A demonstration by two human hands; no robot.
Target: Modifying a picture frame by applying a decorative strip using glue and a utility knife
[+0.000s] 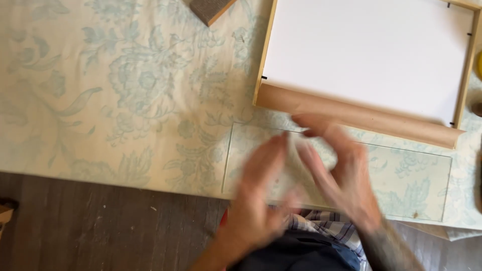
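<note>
Currently both hands are over the clear glass pane (401, 183), which lies flat on the floral cloth (125, 90) covering the bench. Left hand (261, 195) and right hand (341, 175) are motion-blurred, fingers extended and close together near the pane's left half; I cannot tell whether either actually grips its edge or only rests on it. Just beyond my hands lies the wooden frame (464, 75) with a white backing board (366, 55) inside, and a roll of brown paper (351, 115) along its near side. Judged step: handling the pane beside the frame. Next move calls for a firm edge grip, fingertips off the face, lifting it level.
</note>
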